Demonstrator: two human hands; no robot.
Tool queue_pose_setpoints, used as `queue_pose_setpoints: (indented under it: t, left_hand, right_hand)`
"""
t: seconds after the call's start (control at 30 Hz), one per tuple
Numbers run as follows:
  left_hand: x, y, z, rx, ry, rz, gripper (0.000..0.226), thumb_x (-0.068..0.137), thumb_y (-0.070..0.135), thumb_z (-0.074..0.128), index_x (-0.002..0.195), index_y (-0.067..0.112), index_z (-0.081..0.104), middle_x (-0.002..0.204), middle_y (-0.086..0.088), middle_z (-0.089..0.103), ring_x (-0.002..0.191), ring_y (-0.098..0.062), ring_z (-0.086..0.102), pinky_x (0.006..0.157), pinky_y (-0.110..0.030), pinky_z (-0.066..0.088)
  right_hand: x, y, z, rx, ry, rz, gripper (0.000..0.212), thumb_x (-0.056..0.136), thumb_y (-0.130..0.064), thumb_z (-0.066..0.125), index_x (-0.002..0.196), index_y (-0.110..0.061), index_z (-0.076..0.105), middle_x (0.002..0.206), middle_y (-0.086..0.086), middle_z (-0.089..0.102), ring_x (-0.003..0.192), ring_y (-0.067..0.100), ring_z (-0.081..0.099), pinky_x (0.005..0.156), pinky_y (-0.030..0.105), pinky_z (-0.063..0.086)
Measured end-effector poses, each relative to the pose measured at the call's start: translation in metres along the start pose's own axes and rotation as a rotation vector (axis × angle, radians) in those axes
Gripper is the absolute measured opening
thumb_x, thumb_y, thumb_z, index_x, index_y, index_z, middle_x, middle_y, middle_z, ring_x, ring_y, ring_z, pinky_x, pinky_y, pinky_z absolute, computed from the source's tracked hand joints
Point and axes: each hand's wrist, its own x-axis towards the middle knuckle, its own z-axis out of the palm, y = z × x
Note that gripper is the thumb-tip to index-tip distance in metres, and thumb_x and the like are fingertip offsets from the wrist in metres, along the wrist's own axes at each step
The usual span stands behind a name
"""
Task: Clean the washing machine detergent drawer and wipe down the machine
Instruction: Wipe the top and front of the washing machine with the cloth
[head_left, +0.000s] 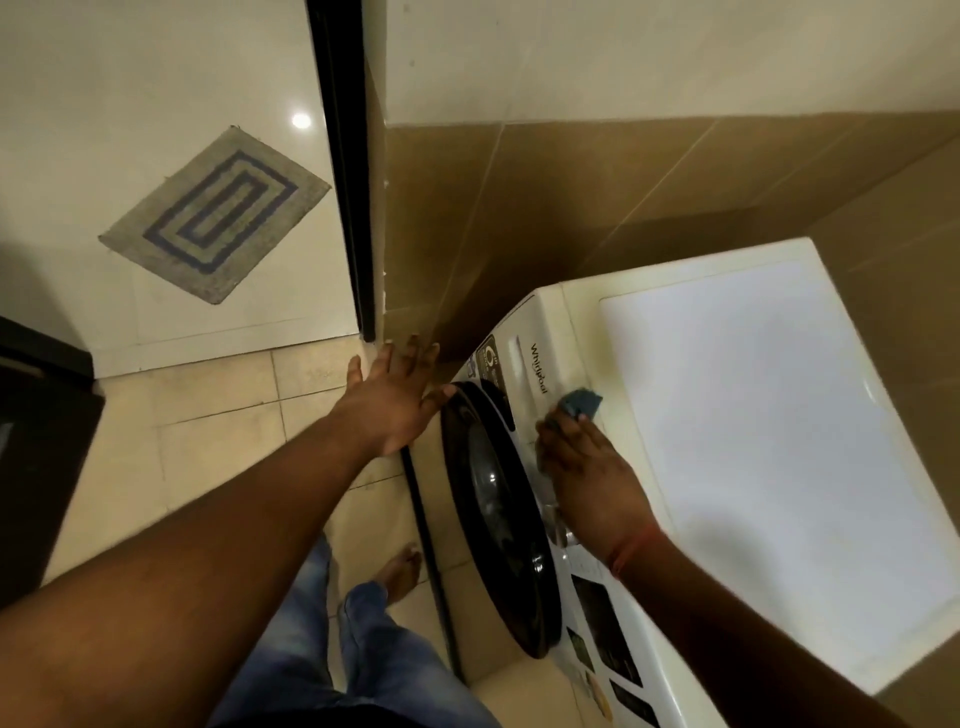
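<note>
Two hands in frame: right hand (587, 467) presses blue cloth (582, 402), protruding beyond fingertips, onto washing machine (753, 415) front edge, centre-right; left hand (395, 400) splayed wide, holding nothing.

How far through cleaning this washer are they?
Done: the detergent drawer sits closed; whether it was cleaned can't be told. In hand: the right hand presses a blue cloth on the washing machine front edge. The left hand hovers open by the door. Left: door, lower front.
</note>
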Motion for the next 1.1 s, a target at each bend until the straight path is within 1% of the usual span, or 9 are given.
queue_pose_setpoints:
  t: [0.1,0.23,0.33,0.43,0.57,0.63,0.73,0.83,1.1]
  left_hand:
    - [-0.003,0.001,-0.013,0.049,0.029,0.019,0.072,0.094,0.065,0.006,0.155,0.030,-0.008,0.164,0.000,-0.012,0.150,-0.027,-0.010,0.118,-0.060,0.001]
    - [-0.003,0.016,-0.037,0.134,0.025,0.076,0.070,0.095,0.064,0.006,0.154,0.031,-0.013,0.163,0.000,-0.016,0.150,-0.027,-0.013,0.119,-0.058,-0.002]
    - [0.004,0.031,-0.058,0.185,0.053,0.142,0.072,0.093,0.066,0.004,0.153,0.031,-0.014,0.162,0.002,-0.019,0.149,-0.026,-0.017,0.119,-0.057,-0.001]
    - [0.016,0.047,-0.075,0.243,0.092,0.201,0.072,0.093,0.065,0.005,0.153,0.031,-0.013,0.162,0.002,-0.018,0.149,-0.026,-0.017,0.119,-0.057,0.000]
    - [0.036,0.071,-0.077,0.288,0.056,0.339,0.071,0.095,0.063,0.011,0.154,0.030,-0.011,0.163,0.002,-0.017,0.149,-0.027,-0.016,0.118,-0.059,-0.001]
    - [0.047,0.084,-0.077,0.328,0.000,0.425,0.073,0.094,0.065,0.010,0.154,0.030,-0.013,0.162,0.001,-0.019,0.149,-0.028,-0.017,0.118,-0.060,0.000]
    - [0.061,0.103,-0.088,0.409,-0.030,0.573,0.076,0.090,0.065,0.004,0.154,0.029,-0.011,0.163,-0.002,-0.016,0.149,-0.030,-0.014,0.118,-0.061,0.002]
    - [0.075,0.109,-0.105,0.390,-0.003,0.646,0.072,0.094,0.063,0.010,0.155,0.029,-0.006,0.164,-0.001,-0.011,0.150,-0.030,-0.011,0.118,-0.060,0.003]
    - [0.096,0.114,-0.116,0.612,-0.094,0.859,0.068,0.097,0.061,0.012,0.154,0.031,-0.010,0.163,0.001,-0.018,0.150,-0.028,-0.015,0.118,-0.060,0.000]
  right_hand:
    - [0.017,0.001,-0.001,-0.033,0.021,0.045,0.058,0.073,-0.016,0.074,0.130,-0.008,0.060,0.145,0.009,0.049,0.143,0.028,0.033,0.118,0.043,0.020]
    - [0.038,-0.001,-0.013,0.039,0.154,0.134,0.049,0.081,-0.009,0.055,0.130,-0.009,0.060,0.144,0.008,0.051,0.141,0.028,0.036,0.117,0.040,0.017]
    - [-0.009,-0.004,0.002,0.120,0.131,0.126,0.059,0.082,-0.013,0.065,0.139,-0.014,0.051,0.152,0.006,0.041,0.146,0.028,0.026,0.118,0.041,0.014]
    - [-0.050,-0.014,0.018,0.183,0.074,0.176,0.067,0.086,-0.020,0.063,0.148,-0.018,0.037,0.158,0.004,0.027,0.149,0.028,0.012,0.119,0.045,0.021]
    - [0.001,-0.023,0.005,0.219,0.159,0.319,0.075,0.081,-0.020,0.071,0.147,-0.015,0.037,0.158,0.005,0.029,0.148,0.028,0.017,0.117,0.045,0.020]
    - [0.023,-0.026,0.001,0.277,0.180,0.408,0.073,0.086,-0.017,0.064,0.151,-0.017,0.030,0.159,0.005,0.025,0.148,0.027,0.018,0.117,0.043,0.025]
    - [-0.005,-0.027,0.017,0.380,0.166,0.511,0.061,0.099,-0.023,0.046,0.155,-0.024,0.020,0.164,-0.002,0.009,0.150,0.022,0.011,0.117,0.042,0.029]
    - [-0.044,-0.038,0.030,0.311,0.130,0.489,0.065,0.098,-0.027,0.053,0.155,-0.021,0.021,0.164,0.001,0.005,0.150,0.026,0.005,0.116,0.045,0.028]
    - [0.026,-0.042,0.017,0.262,0.170,0.691,0.080,0.089,0.001,0.058,0.154,-0.028,0.021,0.164,0.000,0.009,0.149,0.030,0.012,0.116,0.043,0.029]
